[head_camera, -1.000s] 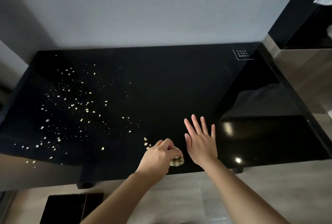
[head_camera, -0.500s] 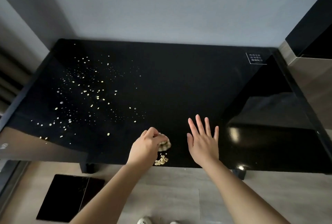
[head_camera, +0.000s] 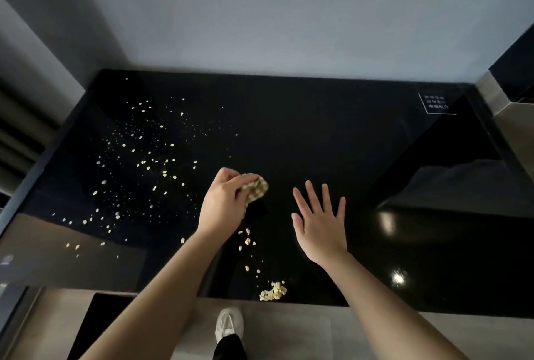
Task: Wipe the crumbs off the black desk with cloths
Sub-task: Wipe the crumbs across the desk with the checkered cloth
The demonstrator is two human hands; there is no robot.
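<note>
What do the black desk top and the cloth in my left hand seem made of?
Desk top: likely glass or lacquered board, glossy; it mirrors lights and surroundings. Cloth, gripped by the left hand: soft matte fabric, crumpled, seemingly checked.

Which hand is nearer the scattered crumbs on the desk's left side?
Left. The left hand, gripping the cloth, sits at the right edge of the scattered crumbs; the right hand is spread open farther right, past the cloth.
</note>
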